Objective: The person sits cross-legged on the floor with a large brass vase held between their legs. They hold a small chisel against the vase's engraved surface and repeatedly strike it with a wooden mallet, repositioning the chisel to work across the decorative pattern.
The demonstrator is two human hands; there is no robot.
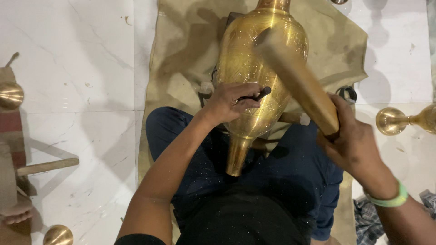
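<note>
1. Across my lap lies the brass vase (pixel 254 68), its long axis running straight away from me: the narrow foot points at my belly and the wide body swells out toward the far edge of the tan cloth (pixel 181 54) spread on the floor.
2. Against the near flank of that body I pinch a short dark chisel (pixel 256 95) in my left hand (pixel 229 103); the fingers are curled tight round it and the heel of the hand rests on the metal. The tool lies roughly crosswise to the vase's axis, its free end pointing right.
3. To the right of that end, and above it, is the wooden mallet (pixel 297 79), blurred. My right hand (pixel 352 143) is clenched round its lower end, and its length slants up and left over the vase.
4. So the left hand is the one on the vase; the right stands apart from it, with the chisel's free end up and to its left.
5. Farther out on the white marble floor (pixel 77 59) are small brass pieces (pixel 10 95) at both sides and a wooden stick (pixel 47 166) at my left.
</note>
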